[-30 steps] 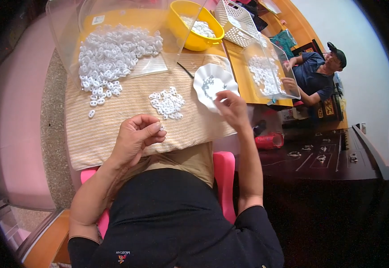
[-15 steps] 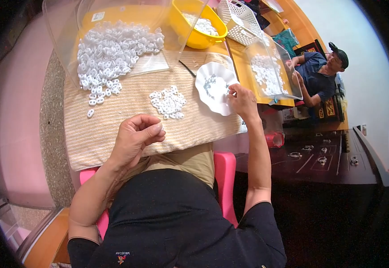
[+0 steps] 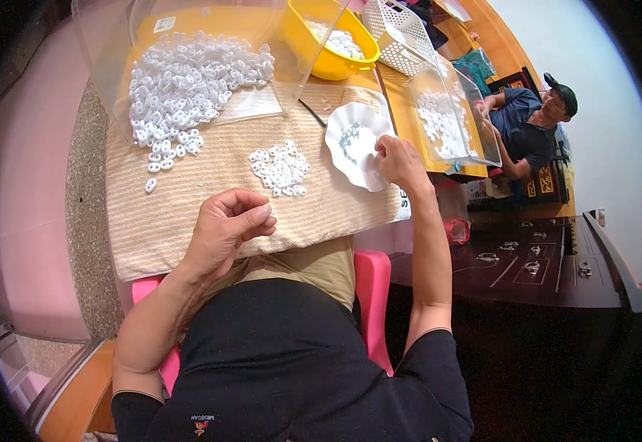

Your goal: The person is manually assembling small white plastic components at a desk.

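Observation:
My left hand (image 3: 227, 230) is held above the front of the striped towel, thumb and forefinger pinched together. Anything between those fingertips is too small to make out. Over the right rim of a white scalloped dish (image 3: 366, 171) is my right hand (image 3: 400, 160), its fingers bunched closed; what they hold, if anything, is hidden. Small grey metal-looking pieces (image 3: 350, 142) lie inside the dish. Between the hands and farther back sits a small heap of white plastic parts (image 3: 280, 169), each with two holes.
A large pile of similar white parts (image 3: 181, 88) spills from a clear bin (image 3: 104, 51). A dark thin tool (image 3: 311, 112) lies by the dish. Behind stand a yellow basin (image 3: 333, 70), a white perforated basket (image 3: 394, 44) and another clear bin (image 3: 494, 140). A person (image 3: 531, 121) sits at right.
My right hand's fingers sit slightly farther in over the dish and look more tightly bunched. My left hand keeps its pinch in nearly the same place.

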The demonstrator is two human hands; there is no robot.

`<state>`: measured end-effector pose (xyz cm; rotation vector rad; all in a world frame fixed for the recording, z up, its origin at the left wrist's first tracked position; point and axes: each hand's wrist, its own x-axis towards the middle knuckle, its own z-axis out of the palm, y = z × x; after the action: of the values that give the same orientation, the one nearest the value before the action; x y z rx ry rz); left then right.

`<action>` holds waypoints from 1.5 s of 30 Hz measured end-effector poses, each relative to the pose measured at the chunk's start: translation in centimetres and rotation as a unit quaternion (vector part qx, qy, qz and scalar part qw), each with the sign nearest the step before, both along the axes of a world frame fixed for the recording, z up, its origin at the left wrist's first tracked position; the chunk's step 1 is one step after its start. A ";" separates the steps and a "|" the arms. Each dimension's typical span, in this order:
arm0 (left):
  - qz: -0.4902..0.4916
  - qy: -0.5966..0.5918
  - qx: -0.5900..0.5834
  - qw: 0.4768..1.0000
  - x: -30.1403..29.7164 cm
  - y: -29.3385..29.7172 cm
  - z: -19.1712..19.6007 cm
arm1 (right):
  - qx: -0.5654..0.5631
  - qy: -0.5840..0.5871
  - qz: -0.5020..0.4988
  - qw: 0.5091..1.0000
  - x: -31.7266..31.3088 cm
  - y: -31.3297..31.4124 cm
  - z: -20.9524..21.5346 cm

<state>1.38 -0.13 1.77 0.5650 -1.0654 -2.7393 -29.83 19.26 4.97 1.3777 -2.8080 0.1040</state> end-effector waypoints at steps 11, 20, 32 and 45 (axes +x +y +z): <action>0.008 -0.012 0.018 1.000 -0.1 0.0 0.2 | -0.148 -0.089 -0.008 0.985 4.5 -0.5 0.2; 0.008 -0.015 0.027 0.999 -0.2 0.0 -0.1 | -0.297 -0.398 0.099 0.862 12.7 -3.1 -0.1; -0.009 0.005 0.023 1.000 0.0 0.0 -0.2 | -0.359 -0.600 0.067 0.712 16.8 -5.1 -3.3; -0.006 -0.004 0.025 1.000 -0.2 0.2 -0.7 | -0.377 -0.610 -0.011 0.697 17.8 -5.4 -3.2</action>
<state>1.21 0.10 1.10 0.5802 -1.0090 -2.7825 -11.99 13.84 1.79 1.1598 -2.6246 2.6625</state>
